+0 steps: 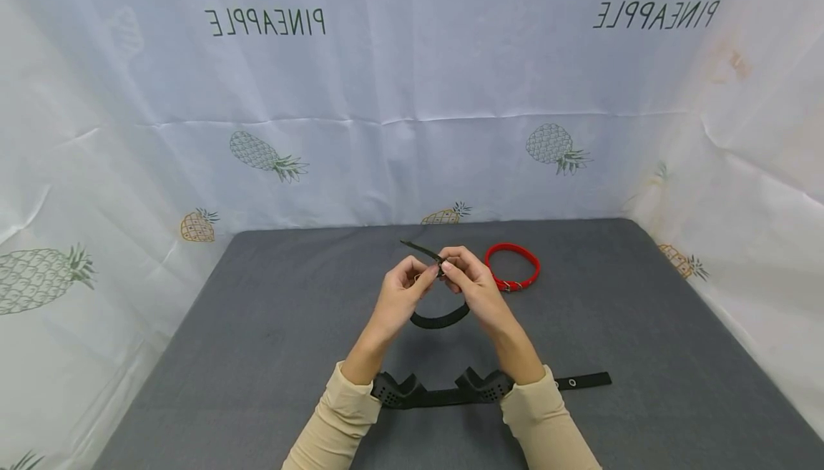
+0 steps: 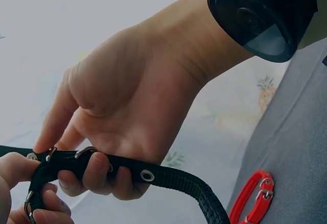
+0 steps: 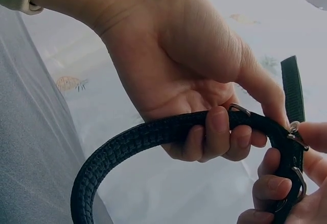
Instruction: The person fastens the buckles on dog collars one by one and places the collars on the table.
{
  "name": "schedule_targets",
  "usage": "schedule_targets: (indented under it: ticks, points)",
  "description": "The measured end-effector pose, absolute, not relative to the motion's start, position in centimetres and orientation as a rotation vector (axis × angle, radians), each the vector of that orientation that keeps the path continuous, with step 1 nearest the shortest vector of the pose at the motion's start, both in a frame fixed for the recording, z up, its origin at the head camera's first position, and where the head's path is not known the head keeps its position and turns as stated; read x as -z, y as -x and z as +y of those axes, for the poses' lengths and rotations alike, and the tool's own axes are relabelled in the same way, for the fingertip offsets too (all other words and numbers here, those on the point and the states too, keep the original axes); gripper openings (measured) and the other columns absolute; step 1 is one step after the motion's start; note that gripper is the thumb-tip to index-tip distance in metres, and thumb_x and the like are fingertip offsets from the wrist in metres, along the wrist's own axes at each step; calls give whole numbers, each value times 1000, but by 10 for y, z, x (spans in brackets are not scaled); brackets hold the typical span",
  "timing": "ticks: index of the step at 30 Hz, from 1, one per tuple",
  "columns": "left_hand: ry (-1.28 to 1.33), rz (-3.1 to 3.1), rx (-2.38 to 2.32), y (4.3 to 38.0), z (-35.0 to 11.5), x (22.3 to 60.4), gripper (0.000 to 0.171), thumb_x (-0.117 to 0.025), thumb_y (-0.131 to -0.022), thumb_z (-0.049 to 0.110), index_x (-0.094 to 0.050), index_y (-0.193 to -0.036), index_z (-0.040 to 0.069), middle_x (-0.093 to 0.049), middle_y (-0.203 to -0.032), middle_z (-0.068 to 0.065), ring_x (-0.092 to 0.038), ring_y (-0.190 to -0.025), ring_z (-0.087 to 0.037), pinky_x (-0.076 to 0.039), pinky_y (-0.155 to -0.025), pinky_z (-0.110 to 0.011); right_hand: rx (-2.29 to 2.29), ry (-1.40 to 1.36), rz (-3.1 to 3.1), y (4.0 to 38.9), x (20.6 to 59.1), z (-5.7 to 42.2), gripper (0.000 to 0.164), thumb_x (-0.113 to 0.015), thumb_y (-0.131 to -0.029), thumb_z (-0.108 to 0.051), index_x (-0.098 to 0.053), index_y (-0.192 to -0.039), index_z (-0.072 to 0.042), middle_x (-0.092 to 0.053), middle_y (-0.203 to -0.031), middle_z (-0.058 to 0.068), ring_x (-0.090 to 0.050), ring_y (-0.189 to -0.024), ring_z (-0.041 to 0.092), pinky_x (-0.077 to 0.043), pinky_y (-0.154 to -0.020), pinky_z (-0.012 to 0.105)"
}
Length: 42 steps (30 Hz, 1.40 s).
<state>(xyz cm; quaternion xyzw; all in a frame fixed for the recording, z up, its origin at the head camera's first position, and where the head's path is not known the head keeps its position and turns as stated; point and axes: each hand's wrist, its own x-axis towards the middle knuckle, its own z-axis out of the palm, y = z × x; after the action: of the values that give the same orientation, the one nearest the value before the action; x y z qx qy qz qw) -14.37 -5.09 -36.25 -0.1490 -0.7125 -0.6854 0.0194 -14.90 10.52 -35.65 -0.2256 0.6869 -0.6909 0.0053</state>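
A black collar is held up in a loop above the table by both hands. My left hand pinches it near its metal buckle, fingers curled round the strap beside an eyelet. My right hand grips the other side, thumb close to the buckle and fingers curled under the band. The strap's loose end sticks out past the buckle, up and to the left in the head view. Fingers partly hide how the strap sits in the buckle.
A red collar, buckled into a ring, lies on the grey table behind my right hand. Another black strap with eyelets lies across the front, partly under my forearms. White pineapple-print cloth hangs behind the table.
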Motion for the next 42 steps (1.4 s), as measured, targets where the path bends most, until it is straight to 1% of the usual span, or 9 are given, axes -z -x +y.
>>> schedule_targets:
  ticks: [2, 8, 10, 16, 24, 27, 31, 36, 42]
  points:
    - [473, -2201, 2127, 143, -51, 362, 18, -54, -98, 9, -53, -91, -7, -48, -72, 6, -37, -58, -4, -34, -59, -19, 2172, 722, 2135, 149, 357, 106, 18, -45, -102, -11, -50, -113, 3, -50, -79, -8, -38, -65, 8, -33, -65, 32]
    - [554, -2195, 2138, 143, -55, 363, 17, -56, -97, 9, -54, -93, -7, -45, -72, 6, -38, -62, -5, -35, -62, -20, 2177, 789, 2073, 149, 357, 112, 12, -49, -100, -12, -55, -107, -20, -53, -84, -6, -41, -68, 9, -36, -66, 24]
    - [576, -2200, 2133, 144, -56, 363, 17, -56, -97, 9, -54, -93, -7, -45, -72, 7, -39, -63, -5, -36, -63, -20, 2165, 806, 2065, 150, 358, 113, 12, -49, -101, -14, -55, -106, -23, -54, -85, -7, -42, -69, 9, -37, -67, 23]
    - [724, -2208, 2093, 144, -59, 362, 22, -59, -96, 12, -57, -96, -9, -44, -71, 7, -38, -64, -5, -36, -65, -22, 2158, 810, 2085, 151, 357, 115, 10, -48, -102, -21, -57, -99, -23, -55, -86, -11, -45, -73, 9, -41, -68, 27]
    - [787, -2221, 2071, 143, -61, 361, 23, -60, -95, 10, -49, -81, -5, -38, -71, 6, -35, -64, -5, -33, -66, -23, 2153, 826, 2073, 152, 360, 117, 8, -51, -100, -13, -57, -99, -18, -59, -86, -12, -49, -73, 8, -45, -69, 25]
    - [750, -2258, 2054, 143, -62, 359, 19, -60, -95, 10, -52, -85, -4, -42, -72, 8, -39, -69, -5, -36, -71, -24, 2166, 806, 2080, 152, 360, 116, 7, -48, -100, -10, -55, -102, -11, -59, -86, -12, -51, -72, 7, -47, -69, 23]
    - [744, -2313, 1995, 144, -64, 358, 15, -59, -96, 11, -57, -93, -3, -47, -75, 3, -45, -73, -5, -40, -74, -24, 2183, 780, 2085, 152, 358, 116, 9, -45, -99, -5, -53, -103, -6, -59, -86, -11, -53, -74, 7, -48, -71, 22]
    - [767, -2339, 1937, 144, -68, 356, 21, -61, -95, 12, -61, -112, 0, -63, -101, -17, -58, -85, -1, -50, -82, -23, 2254, 743, 1995, 151, 355, 117, 16, -40, -99, -4, -53, -100, -13, -57, -88, -11, -51, -78, 7, -46, -73, 21]
    - [745, -2277, 1955, 146, -71, 359, 36, -66, -91, 9, -58, -125, 3, -63, -116, -23, -60, -93, 0, -53, -82, -21, 2375, 673, 1912, 149, 352, 119, 22, -39, -99, -4, -54, -96, -19, -55, -92, -10, -49, -78, 8, -43, -75, 23]
